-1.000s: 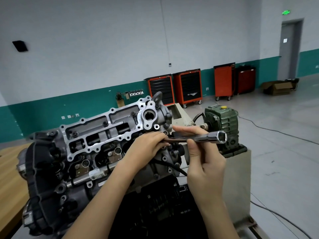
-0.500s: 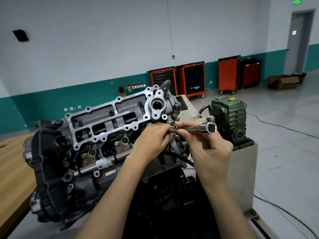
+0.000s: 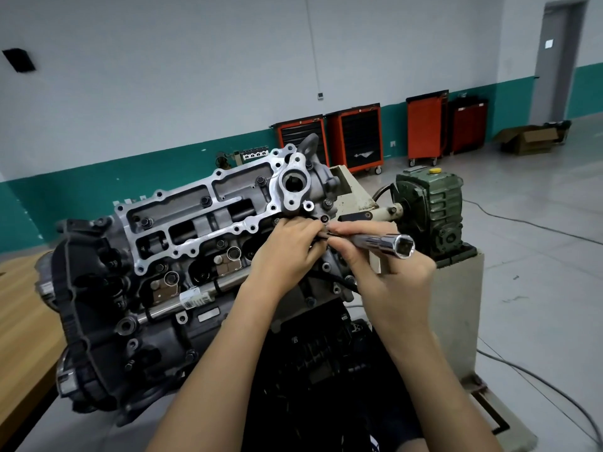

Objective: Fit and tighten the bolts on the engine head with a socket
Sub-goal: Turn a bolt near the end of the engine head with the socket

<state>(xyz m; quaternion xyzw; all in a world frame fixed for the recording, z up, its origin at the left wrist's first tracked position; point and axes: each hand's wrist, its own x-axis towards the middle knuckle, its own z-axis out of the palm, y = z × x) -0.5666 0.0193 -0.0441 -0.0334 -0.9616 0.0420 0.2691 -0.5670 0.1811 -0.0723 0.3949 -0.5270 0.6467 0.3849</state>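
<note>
In the head view, your socket [image 3: 385,244] lies nearly level, its long axis running from the right end of the engine head [image 3: 202,216] out to the right. Its open hexagonal mouth points right and slightly toward you. Your right hand [image 3: 388,272] is clamped on it, thumb and fingers curled round the shaft. Your left hand [image 3: 284,252] bunches its fingertips where the tool's narrow dark end meets the head. Whether they pinch the tool or a bolt is hidden, so I cannot tell. The socket is a bright chrome tube, and the head is bare grey metal with dark bolts along its frame.
</note>
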